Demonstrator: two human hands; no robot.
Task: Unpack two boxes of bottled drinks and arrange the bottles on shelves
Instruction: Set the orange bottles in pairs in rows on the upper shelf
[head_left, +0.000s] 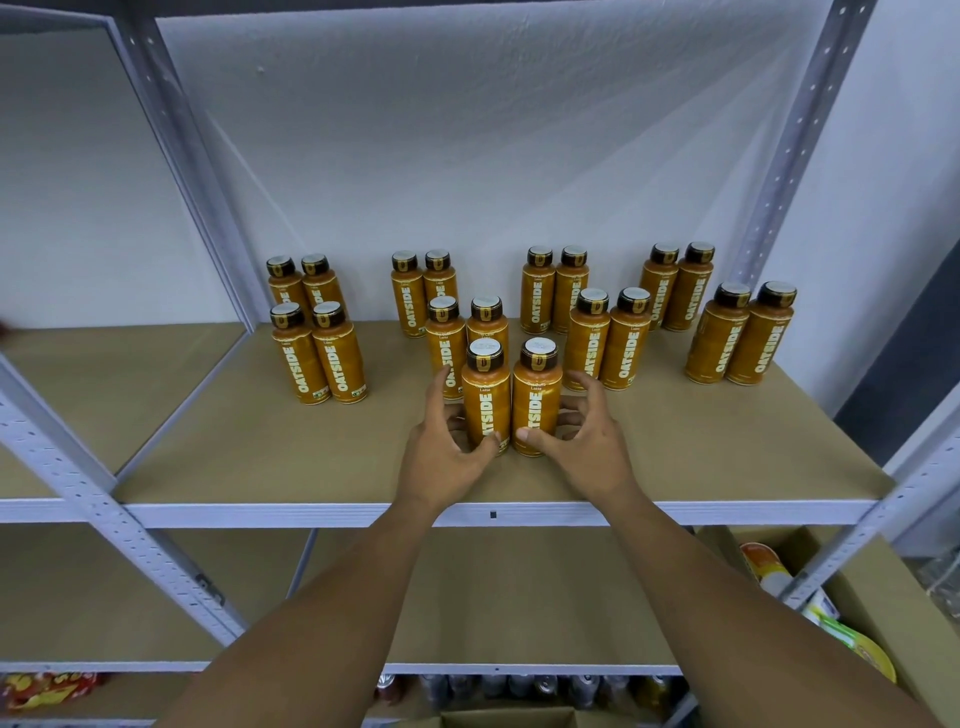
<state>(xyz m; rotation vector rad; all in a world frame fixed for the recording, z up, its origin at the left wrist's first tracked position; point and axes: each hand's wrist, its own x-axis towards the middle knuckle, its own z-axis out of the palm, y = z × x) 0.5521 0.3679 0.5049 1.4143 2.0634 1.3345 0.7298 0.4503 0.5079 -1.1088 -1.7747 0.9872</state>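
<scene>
Several orange Oatside bottles with dark caps stand in pairs on the brown shelf board (701, 447). The front pair stands near the shelf's middle. My left hand (447, 452) curls round the left front bottle (485, 395), thumb across its lower front, index finger lifted. My right hand (582, 441) holds the right front bottle (535, 400) the same way, thumb at its base and fingers against its right side. The two bottles stand upright and nearly touch.
Behind the front pair stand further pairs of bottles, such as one at the left (319, 358) and one at the far right (740, 338). Grey metal uprights (795, 140) frame the shelf. An open cardboard box (852, 587) with packages sits at the lower right. Cans (519, 688) line the bottom level.
</scene>
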